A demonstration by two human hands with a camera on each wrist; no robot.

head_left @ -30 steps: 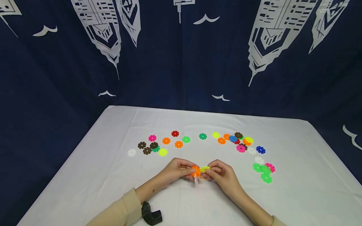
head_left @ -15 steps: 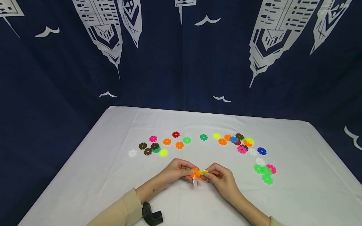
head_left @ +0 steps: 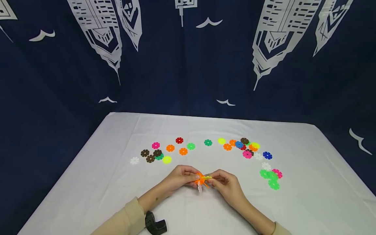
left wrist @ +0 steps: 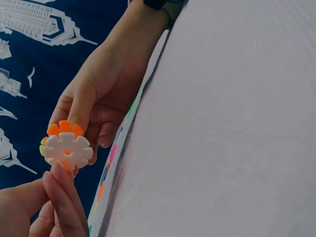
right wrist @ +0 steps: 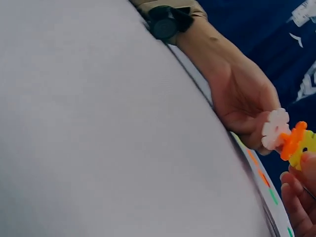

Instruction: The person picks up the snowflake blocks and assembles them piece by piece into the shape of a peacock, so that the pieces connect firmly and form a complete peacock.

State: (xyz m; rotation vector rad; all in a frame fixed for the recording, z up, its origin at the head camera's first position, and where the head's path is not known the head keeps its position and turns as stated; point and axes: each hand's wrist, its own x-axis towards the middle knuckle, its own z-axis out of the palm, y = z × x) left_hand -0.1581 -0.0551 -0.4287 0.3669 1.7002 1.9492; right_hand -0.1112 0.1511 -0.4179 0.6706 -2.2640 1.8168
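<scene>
My left hand (head_left: 182,177) pinches a small cluster of notched plastic discs between thumb and fingers. In it are an orange disc (head_left: 200,180) and a white disc (left wrist: 76,148), set at angles to each other. A yellow disc (right wrist: 308,143) is pinched by my right hand (head_left: 227,183), its edge right at the orange disc. The head view shows the yellow disc nearly edge-on. Both hands are close together above the white-covered table, and fingers partly hide where the discs meet.
Loose notched discs lie in an arc beyond the hands, including brown discs (head_left: 150,159) at left, a blue disc (head_left: 267,155) and overlapping green discs (head_left: 274,184) at right. A black curved object (head_left: 155,224) is by the left wrist. A dark printed curtain (head_left: 182,71) hangs behind the table.
My right hand has moved left and brought the yellow disc against the orange one. The yellow disc has turned from showing its face to nearly edge-on. My left hand keeps its hold.
</scene>
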